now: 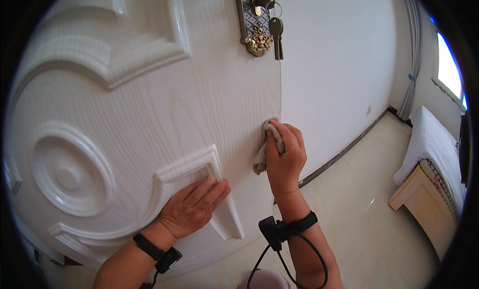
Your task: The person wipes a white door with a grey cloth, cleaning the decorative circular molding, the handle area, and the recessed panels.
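A white wood-grain door (157,113) with raised moulded panels fills the left and middle of the view. My right hand (288,154) grips a crumpled grey-beige cloth (261,160) against the door's free edge, below the lock. Flat on the lower moulded panel (215,158) rests my left hand (194,206), its fingers slightly apart and nothing held. Above my right hand, a patterned metal lock plate (258,25) with gold ornament is fixed to the door. One key sits in its cylinder, and more keys (276,27) hang from the ring.
Beyond the door edge stands a white wall (333,64) with a dark skirting strip (344,150). A wooden bed (423,191) with a pale cover is at the right, near a tied grey curtain (413,57) and a window (449,66). Glossy tiles (348,210) cover the floor.
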Demonstrator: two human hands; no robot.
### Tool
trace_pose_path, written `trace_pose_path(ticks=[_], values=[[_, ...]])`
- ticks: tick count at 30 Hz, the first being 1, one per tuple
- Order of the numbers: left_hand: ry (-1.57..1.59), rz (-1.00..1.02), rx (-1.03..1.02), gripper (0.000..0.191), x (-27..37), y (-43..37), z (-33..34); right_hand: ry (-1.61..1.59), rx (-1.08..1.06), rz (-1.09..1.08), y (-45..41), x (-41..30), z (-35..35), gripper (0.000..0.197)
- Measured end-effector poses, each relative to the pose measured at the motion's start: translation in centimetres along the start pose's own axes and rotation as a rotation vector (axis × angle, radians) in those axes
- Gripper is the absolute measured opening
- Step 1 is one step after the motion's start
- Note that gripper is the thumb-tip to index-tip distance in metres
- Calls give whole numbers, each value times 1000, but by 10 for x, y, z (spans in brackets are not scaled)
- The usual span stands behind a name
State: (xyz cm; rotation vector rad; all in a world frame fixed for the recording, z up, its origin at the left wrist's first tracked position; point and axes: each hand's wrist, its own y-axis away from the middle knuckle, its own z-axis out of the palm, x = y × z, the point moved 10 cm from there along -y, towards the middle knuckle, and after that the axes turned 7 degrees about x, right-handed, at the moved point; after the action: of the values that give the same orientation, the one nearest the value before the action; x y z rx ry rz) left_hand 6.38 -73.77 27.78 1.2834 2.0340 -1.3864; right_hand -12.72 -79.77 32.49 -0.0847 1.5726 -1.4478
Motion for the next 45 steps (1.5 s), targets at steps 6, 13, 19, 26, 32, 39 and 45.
trace_pose_path(ticks=[6, 13, 19, 26, 32, 39, 45], values=[[81, -13, -49, 47, -1, 0, 2, 114, -53, 279, 80, 79, -30, 23], [87, -29, -22, 51, -4, 5, 1, 81, -57, -105, 20, -5, 3, 39], [99, -57, -124, 46, 0, 2, 8, 105, -29, -285, -48, -45, 10, 50], [23, -14, 14, 42, -2, 0, -4, 295, -179, -220, 41, 11, 1, 59], [49, -32, -9, 48, -2, -2, -2, 258, -87, -449, -23, -58, 21, 57], [131, -61, -104, 41, -4, 3, 4, 245, 46, -341, -54, -81, 28, 56], [98, -41, -100, 36, -2, 3, 2, 160, -46, -434, -50, -114, 40, 57]])
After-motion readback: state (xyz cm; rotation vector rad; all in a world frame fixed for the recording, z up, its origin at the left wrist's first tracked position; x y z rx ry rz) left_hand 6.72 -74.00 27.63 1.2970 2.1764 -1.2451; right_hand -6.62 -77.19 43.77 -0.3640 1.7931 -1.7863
